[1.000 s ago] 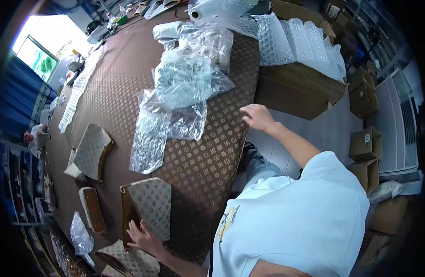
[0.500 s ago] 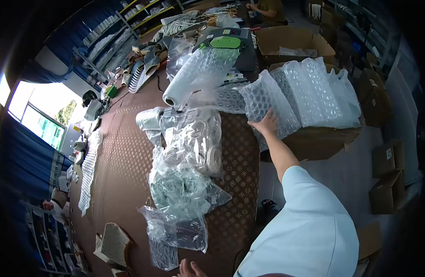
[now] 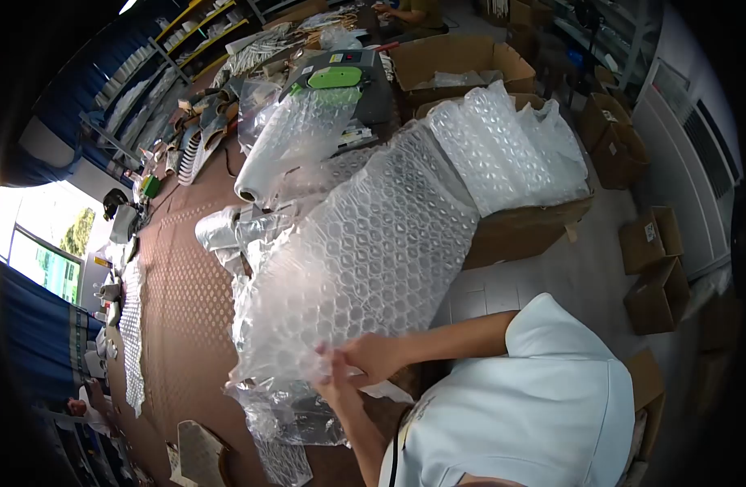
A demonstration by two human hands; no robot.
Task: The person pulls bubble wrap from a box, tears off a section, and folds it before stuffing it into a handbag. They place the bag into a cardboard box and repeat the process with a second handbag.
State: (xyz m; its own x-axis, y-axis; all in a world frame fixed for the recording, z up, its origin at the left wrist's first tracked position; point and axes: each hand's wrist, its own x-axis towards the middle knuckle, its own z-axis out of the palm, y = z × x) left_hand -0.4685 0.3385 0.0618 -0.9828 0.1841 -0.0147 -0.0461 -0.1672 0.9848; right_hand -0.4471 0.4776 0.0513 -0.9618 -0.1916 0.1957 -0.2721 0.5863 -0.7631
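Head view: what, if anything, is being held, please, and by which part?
Bubble wrap, apparently by its near edge, where right hand and left hand meet.

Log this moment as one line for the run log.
left hand: at bubble wrap sheet, grip unclear | right hand: close to left, grip unclear | sheet: partly covering clear plastic | cardboard box: beside table

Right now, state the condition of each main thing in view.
Bubble-wrap sheet: spread out
Left hand: at the sheet, fingers blurred
Right hand: at the sheet, grip unclear
Nearer large cardboard box: open, piled with bubble wrap
Farther large cardboard box: open, plastic inside
Plastic film roll: lying on its side
Green-topped machine: power unclear
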